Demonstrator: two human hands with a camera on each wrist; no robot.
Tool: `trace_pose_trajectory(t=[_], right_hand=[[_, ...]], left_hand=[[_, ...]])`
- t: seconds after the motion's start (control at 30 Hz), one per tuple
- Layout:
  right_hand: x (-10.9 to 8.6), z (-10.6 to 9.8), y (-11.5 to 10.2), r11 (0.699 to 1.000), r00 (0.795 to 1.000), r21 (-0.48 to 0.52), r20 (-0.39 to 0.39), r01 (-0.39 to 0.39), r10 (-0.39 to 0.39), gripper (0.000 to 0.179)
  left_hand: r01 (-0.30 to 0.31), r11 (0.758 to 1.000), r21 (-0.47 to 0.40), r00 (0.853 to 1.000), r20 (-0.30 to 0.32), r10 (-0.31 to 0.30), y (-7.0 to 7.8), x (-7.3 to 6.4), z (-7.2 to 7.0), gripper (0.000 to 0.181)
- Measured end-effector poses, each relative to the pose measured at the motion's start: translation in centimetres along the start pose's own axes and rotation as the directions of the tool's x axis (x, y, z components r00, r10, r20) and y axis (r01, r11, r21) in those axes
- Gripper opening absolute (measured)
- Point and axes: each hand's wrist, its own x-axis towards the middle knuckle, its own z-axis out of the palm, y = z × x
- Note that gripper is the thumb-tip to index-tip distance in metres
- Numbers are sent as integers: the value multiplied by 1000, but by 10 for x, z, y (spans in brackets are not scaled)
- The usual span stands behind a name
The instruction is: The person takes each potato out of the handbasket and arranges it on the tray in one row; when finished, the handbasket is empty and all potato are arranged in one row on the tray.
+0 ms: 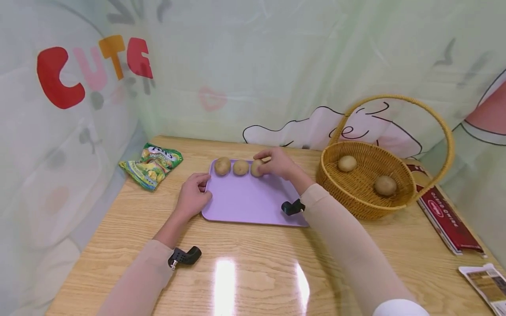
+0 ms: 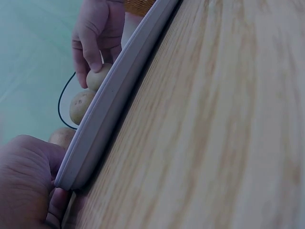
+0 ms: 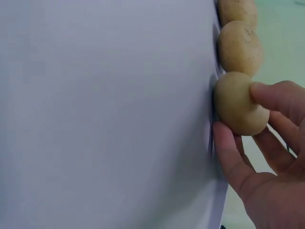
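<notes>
A lilac tray lies on the wooden table, with three potatoes in a row along its far edge. My right hand holds the rightmost potato between thumb and fingers, close against the tray's far rim. Beside it sit the middle potato and the left potato. At the tray's left side my left hand grips the rim, thumb above and fingers partly hidden below, as the left wrist view shows.
To the right stands a wicker basket with a tall handle, holding a pale potato and a darker potato. A green snack bag lies at the back left. Beyond the basket are a red package and another packet.
</notes>
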Motion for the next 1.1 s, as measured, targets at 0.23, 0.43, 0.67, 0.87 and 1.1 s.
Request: trace_pose_trajectory(t=[0.23,0.43,0.67,0.87,1.1], right_hand=[[-3,-3,-1,999,999,-34,35,19,-17,45],[-9,-3,3,996,998,-77,36,51,-48,49],[-18,-6,9,995,996,-44,2,92,-92,55],[-37,-13,8,987,987,-57,-52,149,-152,55],[-65,-23,-5,983,977,-2,-114,184,-183,52]], left_hand=[[-4,1000,9,1000,2,4,0,0,1,51],[-5,1000,8,1000,-1,5,0,-2,4,50],[-3,1000,3,1000,0,3,-1,-1,5,51],[2,1000,-2,1000,-3,-2,-1,0,4,51],[-2,1000,4,1000,-13,2,0,-1,1,52]])
